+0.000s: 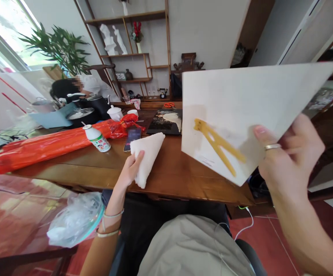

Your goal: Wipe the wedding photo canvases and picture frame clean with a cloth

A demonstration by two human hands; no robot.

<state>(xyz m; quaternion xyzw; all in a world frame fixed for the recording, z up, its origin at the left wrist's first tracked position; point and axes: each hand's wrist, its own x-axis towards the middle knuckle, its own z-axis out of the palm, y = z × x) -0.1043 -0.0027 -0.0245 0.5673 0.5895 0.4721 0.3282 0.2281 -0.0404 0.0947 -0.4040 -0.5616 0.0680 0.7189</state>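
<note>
My right hand [291, 161], with a ring on one finger, grips the right edge of a large white panel [229, 96] and holds it up above the table. Flat against the panel's facing side is a yellow A-shaped stand [209, 137]; small print shows near the lower edge. My left hand [130, 168] is closed on a folded white cloth [149, 155] just over the table's front edge. Behind the cloth lies a phone [132, 138]. A black flat item [157, 124] with a pale shape on it rests farther back, partly hidden by the panel.
On the wooden table [172, 168], a white bottle [97, 138] stands before a long red plastic-wrapped bundle [57, 143]. Orange scissors [169, 104] and a lidded white cup [115, 112] lie farther back. A bag-lined bin [76, 218] stands at lower left. Another person [93, 84] is at the far left.
</note>
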